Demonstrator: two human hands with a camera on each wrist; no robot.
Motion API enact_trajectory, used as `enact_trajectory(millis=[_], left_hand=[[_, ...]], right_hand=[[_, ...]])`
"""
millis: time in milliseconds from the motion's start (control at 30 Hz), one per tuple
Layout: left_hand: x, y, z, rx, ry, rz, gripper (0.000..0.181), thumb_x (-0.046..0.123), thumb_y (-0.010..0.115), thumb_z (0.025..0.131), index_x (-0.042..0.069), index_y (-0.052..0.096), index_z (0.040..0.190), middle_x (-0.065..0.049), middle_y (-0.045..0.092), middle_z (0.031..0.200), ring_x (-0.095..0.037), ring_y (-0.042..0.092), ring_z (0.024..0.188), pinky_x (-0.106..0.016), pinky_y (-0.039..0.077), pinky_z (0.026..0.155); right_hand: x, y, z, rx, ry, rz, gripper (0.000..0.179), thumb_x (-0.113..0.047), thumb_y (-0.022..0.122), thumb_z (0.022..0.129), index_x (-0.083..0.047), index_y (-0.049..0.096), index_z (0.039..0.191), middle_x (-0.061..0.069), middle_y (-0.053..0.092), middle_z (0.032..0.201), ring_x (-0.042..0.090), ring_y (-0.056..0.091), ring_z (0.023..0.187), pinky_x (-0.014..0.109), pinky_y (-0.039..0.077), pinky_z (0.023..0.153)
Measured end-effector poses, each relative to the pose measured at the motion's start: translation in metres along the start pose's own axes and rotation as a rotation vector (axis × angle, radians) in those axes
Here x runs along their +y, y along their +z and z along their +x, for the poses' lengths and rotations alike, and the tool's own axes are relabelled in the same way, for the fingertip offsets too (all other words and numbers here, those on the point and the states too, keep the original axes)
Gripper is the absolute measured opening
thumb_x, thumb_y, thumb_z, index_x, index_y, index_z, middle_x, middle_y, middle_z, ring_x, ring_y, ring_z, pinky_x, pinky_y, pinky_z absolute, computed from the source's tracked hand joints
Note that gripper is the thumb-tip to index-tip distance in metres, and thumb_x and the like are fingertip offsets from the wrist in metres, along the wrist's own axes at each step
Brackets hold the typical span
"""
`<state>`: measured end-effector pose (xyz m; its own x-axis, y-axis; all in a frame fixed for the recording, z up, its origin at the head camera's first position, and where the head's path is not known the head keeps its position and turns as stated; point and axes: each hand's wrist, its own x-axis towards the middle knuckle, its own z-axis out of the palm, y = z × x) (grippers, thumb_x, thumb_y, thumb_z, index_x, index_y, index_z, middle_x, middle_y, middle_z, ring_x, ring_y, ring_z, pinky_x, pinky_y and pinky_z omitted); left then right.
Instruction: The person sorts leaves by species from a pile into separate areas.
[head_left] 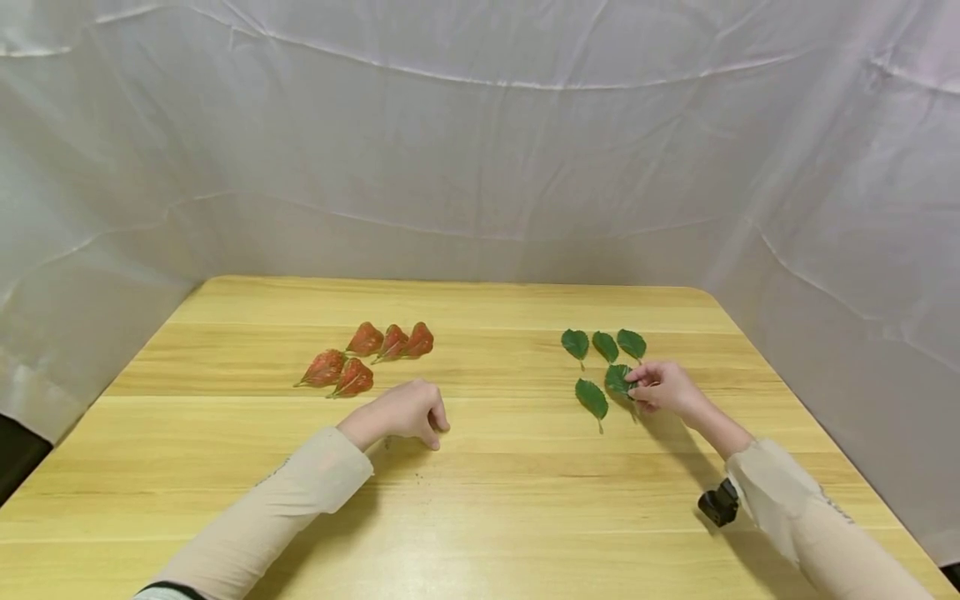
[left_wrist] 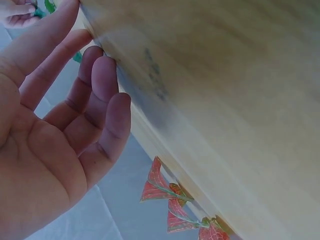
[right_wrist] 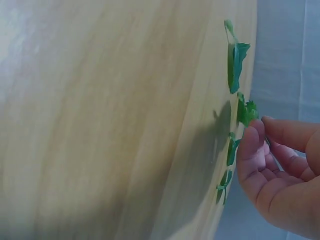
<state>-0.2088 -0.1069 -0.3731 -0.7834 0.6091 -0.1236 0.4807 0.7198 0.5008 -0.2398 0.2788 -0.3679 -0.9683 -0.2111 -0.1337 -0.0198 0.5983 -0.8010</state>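
My right hand point(head_left: 663, 389) is over the right group of leaves, its thumb and fingertips pinching a green leaf point(head_left: 618, 380) near the stem. Around it lie other toothed green leaves: one point(head_left: 592, 398) nearer me, and a row behind that includes a heart-shaped one point(head_left: 575, 343). In the right wrist view the fingertips meet, with the leaf point(right_wrist: 248, 114) partly behind them. My left hand point(head_left: 408, 410) hovers at or just above the tabletop, fingers loosely bent and holding nothing; its palm shows bare in the left wrist view. Red leaves point(head_left: 325, 368) lie beyond it, slightly left.
The light wooden table point(head_left: 495, 500) has rounded far corners. Pale grey fabric point(head_left: 480, 167) hangs behind it and along both sides. A small black camera point(head_left: 720, 502) is strapped at my right wrist. Tiny dark specks lie on the wood near my left hand.
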Motion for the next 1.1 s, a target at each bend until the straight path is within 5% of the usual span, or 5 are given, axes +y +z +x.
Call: enact_trajectory(millis=[367, 1100], left_hand=[[0.0004, 0.0001, -0.0003, -0.002, 0.01, -0.005, 0.021, 0.007, 0.079, 0.064, 0.009, 0.072, 0.084, -0.002, 0.067, 0.088, -0.006, 0.058, 0.07, -0.022, 0.047, 0.063], [0.0001, -0.0004, 0.0011, -0.003, 0.03, -0.005, 0.021, 0.006, 0.079, 0.064, 0.007, 0.072, 0.084, -0.001, 0.067, 0.087, -0.005, 0.057, 0.068, -0.02, 0.046, 0.063]], right_hand=[[0.0014, 0.0029, -0.0011, -0.061, 0.076, -0.002, 0.025, 0.01, 0.056, 0.08, 0.019, 0.049, 0.103, 0.009, 0.052, 0.069, 0.017, 0.057, 0.057, 0.031, 0.051, 0.055], [0.0059, -0.0029, -0.0035, -0.117, 0.041, -0.086, 0.021, 0.004, 0.056, 0.082, 0.014, 0.054, 0.1, 0.008, 0.054, 0.062, 0.017, 0.054, 0.054, 0.032, 0.049, 0.051]])
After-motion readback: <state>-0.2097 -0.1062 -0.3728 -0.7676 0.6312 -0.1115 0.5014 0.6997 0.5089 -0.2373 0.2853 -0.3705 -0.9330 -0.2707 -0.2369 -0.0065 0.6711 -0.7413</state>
